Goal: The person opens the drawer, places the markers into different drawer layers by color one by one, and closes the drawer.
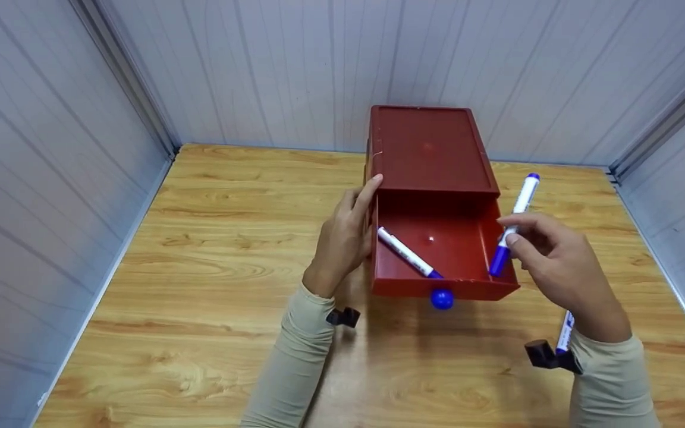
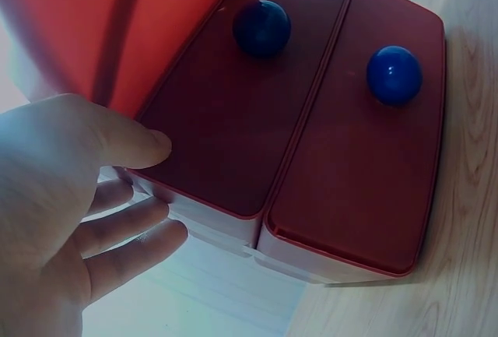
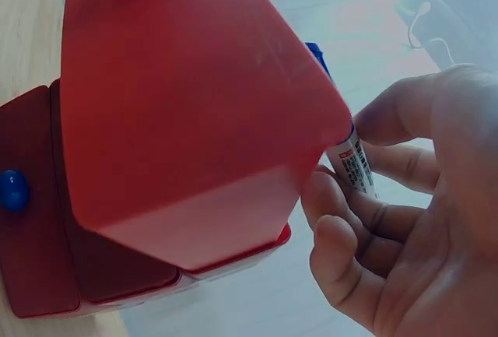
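Observation:
A red plastic drawer cabinet stands on the table, its top drawer pulled out. Inside lies a white marker with a blue cap, slanting toward the front. Between thumb and fingers, my right hand pinches another blue-capped marker over the drawer's right wall, cap end downward. My left hand rests against the cabinet's left side; in the left wrist view its thumb lies at a lower drawer's front edge, fingers extended along the side. The drawer partly hides the held marker in the right wrist view.
A third marker lies on the wooden table, partly covered by my right wrist. A blue knob sticks out from the pulled-out drawer. Two lower drawers are closed. Pale panel walls surround the table.

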The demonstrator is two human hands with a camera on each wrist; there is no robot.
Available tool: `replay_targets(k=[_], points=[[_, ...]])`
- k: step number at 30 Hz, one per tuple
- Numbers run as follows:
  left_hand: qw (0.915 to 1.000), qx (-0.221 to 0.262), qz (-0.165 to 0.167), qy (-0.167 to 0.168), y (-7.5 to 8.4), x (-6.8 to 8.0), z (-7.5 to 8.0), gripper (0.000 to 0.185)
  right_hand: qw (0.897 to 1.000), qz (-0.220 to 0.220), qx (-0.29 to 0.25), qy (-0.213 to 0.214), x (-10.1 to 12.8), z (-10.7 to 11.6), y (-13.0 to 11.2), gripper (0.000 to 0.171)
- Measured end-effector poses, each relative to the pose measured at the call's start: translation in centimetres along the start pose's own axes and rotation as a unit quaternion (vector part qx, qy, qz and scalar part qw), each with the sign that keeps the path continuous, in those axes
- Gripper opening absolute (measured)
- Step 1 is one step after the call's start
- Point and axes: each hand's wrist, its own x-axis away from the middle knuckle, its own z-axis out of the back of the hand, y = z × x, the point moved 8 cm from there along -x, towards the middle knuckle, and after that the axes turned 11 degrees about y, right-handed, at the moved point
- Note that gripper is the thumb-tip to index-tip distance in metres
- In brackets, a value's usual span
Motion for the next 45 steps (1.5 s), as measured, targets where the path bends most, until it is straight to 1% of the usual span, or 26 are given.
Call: replay_targets(k=[1,6,8,13,19,24,27,31,35,42,45], points=[[1.0000,0.000,0.000,-0.001,0.0,0.0,0.0,0.077,1.000,0.003,-0.006,0.004,-0.1,-0.1,-0.2,0.026],[0.9999,0.005,0.002,-0.012,0.0,0.1,-0.1,0.081,0.999,0.047,-0.012,0.011,-0.5,-0.9,-1.4,0.024],[0.9998,0.008,0.004,-0.018,0.1,0.2,-0.1,0.083,0.998,0.062,-0.006,0.008,-0.6,-1.3,-1.8,0.024],[0.9996,0.012,0.004,-0.024,0.2,0.2,-0.2,0.085,0.997,0.078,0.013,0.003,-0.6,-1.5,-2.2,0.025],[0.9995,0.013,0.004,-0.027,0.2,0.1,-0.4,0.084,0.992,0.118,0.038,-0.018,-0.7,-2.0,-3.0,0.025],[0.9995,0.004,0.008,-0.031,0.1,0.1,-0.4,0.084,0.984,0.166,0.039,-0.045,-0.9,-3.1,-3.6,0.026],[0.9995,-0.001,0.009,-0.031,0.0,0.1,-0.4,0.084,0.979,0.183,0.050,-0.067,-0.9,-3.9,-3.8,0.027],[0.9995,-0.005,0.010,-0.029,-0.1,0.2,-0.3,0.083,0.976,0.187,0.056,-0.095,-0.9,-4.9,-3.8,0.026],[0.9995,-0.006,0.010,-0.028,-0.1,0.2,-0.2,0.083,0.974,0.187,0.061,-0.114,-0.9,-5.6,-3.9,0.025],[0.9997,-0.004,0.006,-0.025,-0.1,0.2,-0.3,0.083,0.973,0.160,0.091,-0.138,-0.9,-6.2,-3.4,0.020],[0.9996,-0.001,0.008,-0.026,-0.1,0.1,-0.3,0.085,0.972,0.153,0.106,-0.147,-0.9,-6.3,-3.2,0.021]])
